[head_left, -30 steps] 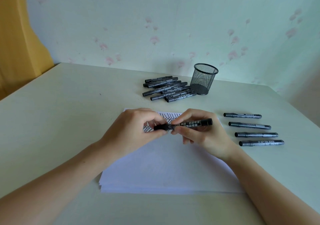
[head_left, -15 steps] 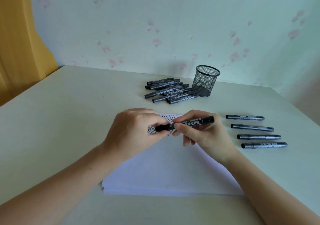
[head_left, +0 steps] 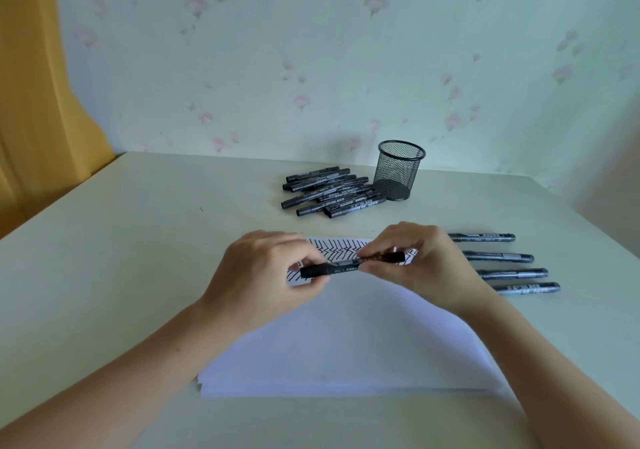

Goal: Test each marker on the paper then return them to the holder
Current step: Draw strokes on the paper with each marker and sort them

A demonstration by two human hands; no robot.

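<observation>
Pale wallpaper with faint pink flowers backs a cream table [head_left: 138, 240], with a yellow curtain [head_left: 31, 102] at nine o'clock. Toward one o'clock on the table stands a black mesh holder [head_left: 398, 171], upright, with nothing visible inside through the mesh. Just beside it at its nine o'clock lies a heap of black markers [head_left: 329, 194], the nearest ones touching its base. Four more markers [head_left: 502, 265] lie in a row at three o'clock, apart from one another. A stack of white paper [head_left: 346, 344] sits at six o'clock, its far edge covered in black zigzag strokes [head_left: 341, 249].

Above those strokes both hands hold one black marker [head_left: 349, 266] level. The left hand [head_left: 263, 275] pinches its left end between thumb and fingers; the right hand [head_left: 426, 265] curls over the barrel. Compared with half a second ago, the hands sit a little further apart along the marker, and more of its barrel shows between them.
</observation>
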